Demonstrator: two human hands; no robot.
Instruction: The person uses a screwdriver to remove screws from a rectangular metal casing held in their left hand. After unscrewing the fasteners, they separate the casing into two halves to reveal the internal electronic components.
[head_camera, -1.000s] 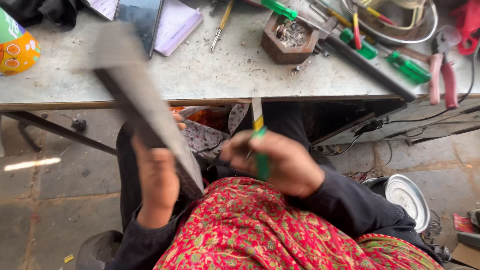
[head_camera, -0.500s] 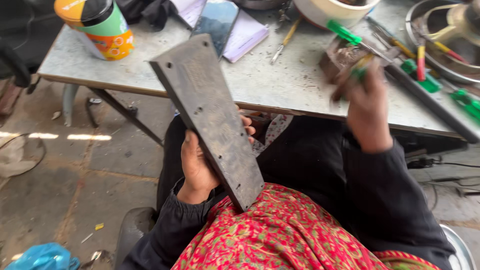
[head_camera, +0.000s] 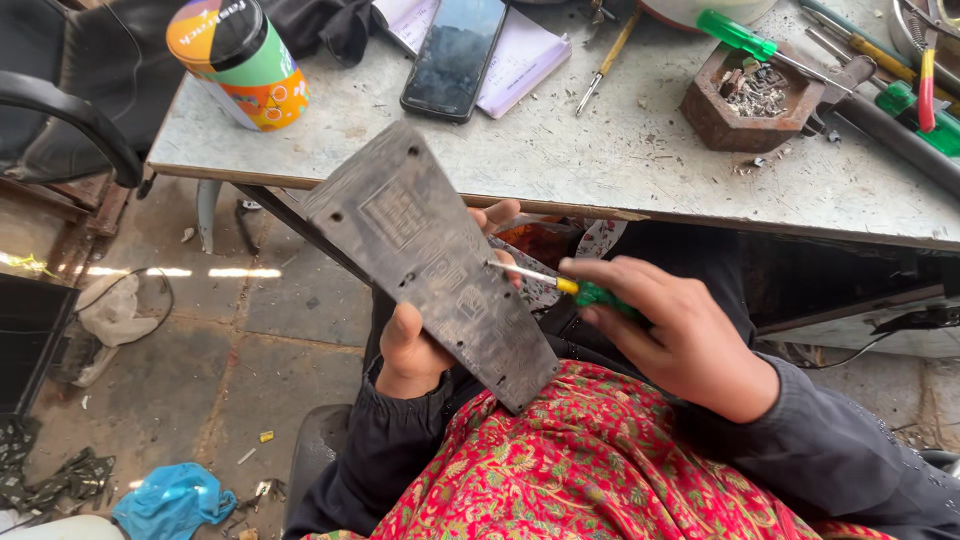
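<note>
Your left hand (head_camera: 412, 350) grips the dark metal plate (head_camera: 430, 262), tilted above your lap below the tabletop (head_camera: 600, 150) edge. Your right hand (head_camera: 675, 335) is closed around a green-handled screwdriver (head_camera: 565, 287), tip touching the plate.

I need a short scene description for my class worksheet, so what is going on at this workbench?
A seated person holds a dark, flat metal plate tilted up over the lap with the left hand. The right hand grips a green-handled screwdriver and points its tip at the plate's face, near the edge. Just beyond is a scuffed worktable carrying a phone on some papers, a colourful can, a hexagonal tray of small metal bits and more hand tools at the far right.
</note>
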